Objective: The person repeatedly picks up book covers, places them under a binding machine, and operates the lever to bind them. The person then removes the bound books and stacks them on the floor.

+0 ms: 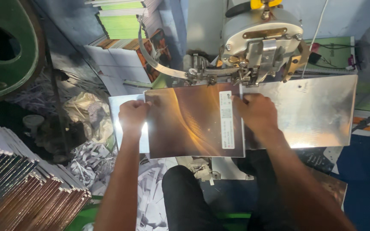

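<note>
Head view: I've got both hands on a glossy brown booklet (189, 122), lying flat on the shiny metal table (317, 111) of a stitching machine (253, 42). Left hand (132, 116) grips the booklet's left edge, fingers curled over it, grip clenched on the cover. Right hand (257, 112) presses at the right edge, just beside a narrow white label strip (226, 119) that runs down the cover; fingers bent down onto the booklet, holding it. The booklet's top edge sits right under the machine's head, touching or nearly touching the metal parts there; can't tell which. A curved metal band (155, 60) arcs from upper left into the head. To my lower left, a stack of similar brown-edged booklets (26, 192), well apart from the hands. Paper scraps (95, 158) litter the floor between the stack and my knees. Behind the machine, piles of green and orange printed books (125, 21). Big green ring (5, 47) at far upper left.
</note>
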